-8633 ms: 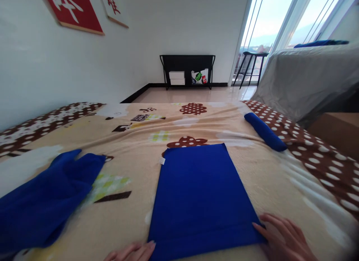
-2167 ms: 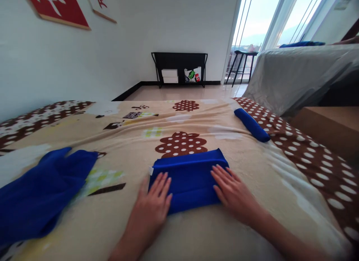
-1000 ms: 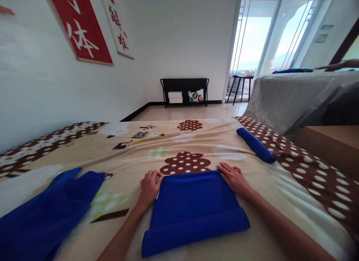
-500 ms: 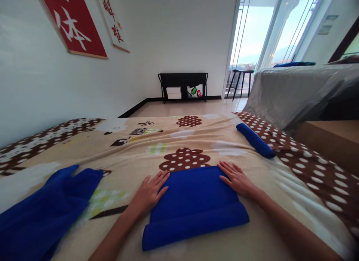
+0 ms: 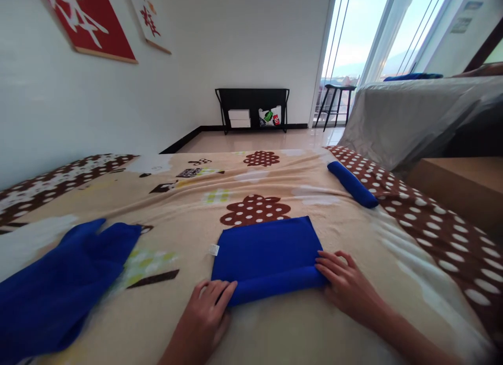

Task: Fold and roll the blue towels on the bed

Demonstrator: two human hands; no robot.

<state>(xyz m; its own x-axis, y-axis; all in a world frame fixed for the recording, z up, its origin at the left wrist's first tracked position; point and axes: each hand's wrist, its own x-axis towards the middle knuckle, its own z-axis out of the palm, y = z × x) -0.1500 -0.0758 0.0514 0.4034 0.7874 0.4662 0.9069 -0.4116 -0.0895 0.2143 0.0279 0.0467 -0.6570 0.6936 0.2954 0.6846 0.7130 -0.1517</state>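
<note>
A blue cloth [image 5: 267, 249] lies on the patterned blanket [image 5: 275, 333], its near edge rolled into a thick tube. My left hand [image 5: 210, 307] has its fingers closed over the left end of the roll. At the right end, my right hand [image 5: 346, 286] grips the roll with bent fingers. A small white tag [image 5: 214, 250] sticks out at the cloth's left edge. Farther back on the right lies a tightly rolled blue cloth [image 5: 352, 184]. Another blue cloth [image 5: 74, 286] is spread loosely and crumpled at the left.
Beyond the blanket stands a black rack [image 5: 252, 108] with white boxes and a bag. A dark stool [image 5: 336, 106] is by the window. On the right are a plastic-covered piece of furniture [image 5: 412, 111] and a cardboard box [image 5: 456, 187].
Both hands have moved from the cloth's far side corners back to the ends of the roll and closed on it. The white tag now shows. The view has tilted slightly downward.
</note>
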